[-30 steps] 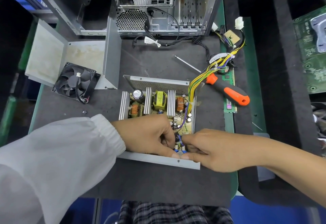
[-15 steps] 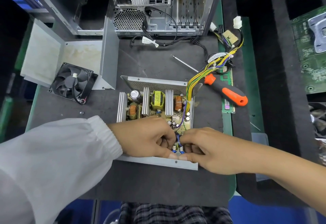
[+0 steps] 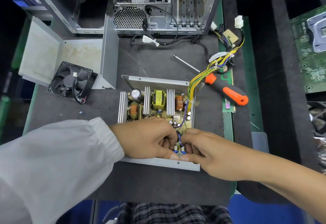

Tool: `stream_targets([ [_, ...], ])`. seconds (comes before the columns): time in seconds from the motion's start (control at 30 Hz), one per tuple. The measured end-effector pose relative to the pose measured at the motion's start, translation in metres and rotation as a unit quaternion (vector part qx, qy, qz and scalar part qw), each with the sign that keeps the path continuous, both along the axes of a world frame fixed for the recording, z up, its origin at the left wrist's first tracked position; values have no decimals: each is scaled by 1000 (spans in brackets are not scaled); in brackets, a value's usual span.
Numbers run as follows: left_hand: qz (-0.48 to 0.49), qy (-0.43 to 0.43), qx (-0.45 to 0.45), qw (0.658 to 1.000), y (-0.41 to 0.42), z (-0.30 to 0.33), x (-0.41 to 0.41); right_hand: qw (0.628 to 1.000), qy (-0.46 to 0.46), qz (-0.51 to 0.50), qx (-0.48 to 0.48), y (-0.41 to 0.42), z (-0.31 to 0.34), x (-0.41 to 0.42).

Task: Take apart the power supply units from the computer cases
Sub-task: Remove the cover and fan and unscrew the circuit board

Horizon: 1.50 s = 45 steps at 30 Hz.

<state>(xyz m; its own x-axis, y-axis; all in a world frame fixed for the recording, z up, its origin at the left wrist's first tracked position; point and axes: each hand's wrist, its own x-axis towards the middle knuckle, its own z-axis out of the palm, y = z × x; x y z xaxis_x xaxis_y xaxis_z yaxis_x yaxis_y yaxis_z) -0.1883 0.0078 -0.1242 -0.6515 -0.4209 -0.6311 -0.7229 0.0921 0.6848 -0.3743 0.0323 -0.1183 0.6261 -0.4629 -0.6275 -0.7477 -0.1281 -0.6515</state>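
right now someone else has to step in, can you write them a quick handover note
Left hand and right hand: fingers of both curled on the small blue wires at the near edge of the opened power supply.
Layout: supply on the mat, computer case behind it, screwdriver to its right.
Done: supply out of the case, cover off, fan out.
Left: free the blue wires, lift the board out of its metal tray.

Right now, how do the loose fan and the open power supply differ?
The fan is black plastic and lies off to the left, untouched; the power supply is a bare metal tray with its circuit board showing, and both hands work at its near edge. The fan trails one thin short lead; the power supply trails a thick yellow wire bundle. Both lie flat on the dark mat.
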Motion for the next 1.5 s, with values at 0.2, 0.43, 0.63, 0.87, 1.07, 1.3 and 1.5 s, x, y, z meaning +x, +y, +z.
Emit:
stream_targets([
  [0.2, -24, -11, -4, 1000, -2, 1, -1, 1000, 8, -10, -11, 0, 0, 3],
  [0.43, -32, -19, -2, 999, -2, 1, -2, 1000, 6, -19, -18, 2, -3, 1],
  [0.63, -37, -19, -14, 999, -5, 3, -3, 1000, -15, -23, 0, -5, -4, 0],
  [0.87, -10, -2, 49, 999, -10, 11, 2, 993, -65, -38, 86, -24, -3, -9],
  [1.07, 111, 10, -26, 993, -4, 28, 13, 972, -167, 31, -163, -32, 4, -11],
  [1.3, 302, 31, -304, 903, 45, 36, 17, 947, -43, 275, -160, -39, 3, -4],
  [1.5, 144, 2, -288, 947, 63, 27, 29, 944, -44, 298, -133, -41, 0, 6],
])
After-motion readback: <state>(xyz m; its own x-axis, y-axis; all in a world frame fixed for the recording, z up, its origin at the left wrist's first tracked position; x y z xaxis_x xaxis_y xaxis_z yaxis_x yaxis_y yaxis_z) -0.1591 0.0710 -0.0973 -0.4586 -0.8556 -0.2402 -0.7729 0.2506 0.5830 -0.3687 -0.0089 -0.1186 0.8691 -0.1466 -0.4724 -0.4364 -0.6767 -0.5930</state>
